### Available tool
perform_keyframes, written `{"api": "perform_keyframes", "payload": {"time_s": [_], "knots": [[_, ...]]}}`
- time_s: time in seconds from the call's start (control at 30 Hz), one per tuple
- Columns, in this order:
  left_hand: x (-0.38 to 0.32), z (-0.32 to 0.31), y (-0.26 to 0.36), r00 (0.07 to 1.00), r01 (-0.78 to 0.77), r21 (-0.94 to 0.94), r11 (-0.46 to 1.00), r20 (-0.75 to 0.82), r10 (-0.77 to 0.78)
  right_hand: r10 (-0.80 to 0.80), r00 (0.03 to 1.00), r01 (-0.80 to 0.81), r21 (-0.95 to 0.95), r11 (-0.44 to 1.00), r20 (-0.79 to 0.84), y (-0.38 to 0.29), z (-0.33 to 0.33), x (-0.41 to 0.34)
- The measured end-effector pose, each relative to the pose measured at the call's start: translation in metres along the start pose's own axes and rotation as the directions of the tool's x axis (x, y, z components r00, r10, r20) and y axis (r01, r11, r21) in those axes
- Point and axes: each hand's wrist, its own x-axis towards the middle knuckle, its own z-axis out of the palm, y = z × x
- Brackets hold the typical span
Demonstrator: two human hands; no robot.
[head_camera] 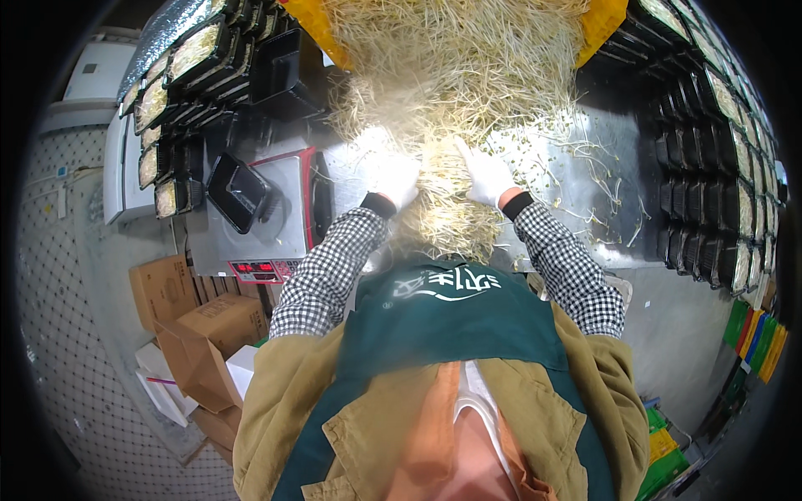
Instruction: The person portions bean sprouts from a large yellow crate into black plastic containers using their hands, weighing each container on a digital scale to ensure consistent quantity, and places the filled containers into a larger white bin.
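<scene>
A loose bundle of bean sprouts lies on the metal table between my two white-gloved hands. Against its left side rests my left hand, its fingers washed out by glare. My right hand touches the bundle's right side, the index finger stretched forward and apart from the thumb. Beyond my hands, a large heap of sprouts spills from a yellow crate. More sprouts lie close to my green apron.
An empty black plastic tray sits tilted on a digital scale at left. Empty black trays stand behind it. Filled trays are stacked at left, and more filled trays at right. Cardboard boxes stand on the floor.
</scene>
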Motion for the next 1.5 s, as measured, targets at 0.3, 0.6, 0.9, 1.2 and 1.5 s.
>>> {"api": "perform_keyframes", "payload": {"time_s": [0.3,0.6,0.9,1.2,1.5], "knots": [[-0.035,-0.012,-0.003,0.996,-0.079,-0.044,0.996,-0.036,0.077,-0.096,0.994,0.088,-0.138,0.986,-0.053,0.018,0.005,-0.028],[-0.06,0.021,0.017,0.974,-0.051,0.133,0.99,-0.212,0.078,-0.111,0.99,0.098,-0.146,0.984,-0.089,-0.027,0.03,-0.046],[-0.033,-0.051,0.013,0.995,0.011,0.012,1.0,0.101,-0.012,-0.095,0.995,0.094,0.014,0.995,0.014,-0.005,-0.032,-0.034],[-0.048,0.019,0.006,0.996,0.032,0.132,0.991,-0.092,-0.02,-0.129,0.981,0.081,-0.294,0.952,-0.147,-0.038,0.036,-0.042],[0.004,-0.022,-0.002,0.984,0.04,-0.066,0.997,-0.17,-0.051,0.043,0.99,-0.044,-0.006,0.999,-0.131,-0.004,-0.025,-0.001]]}}
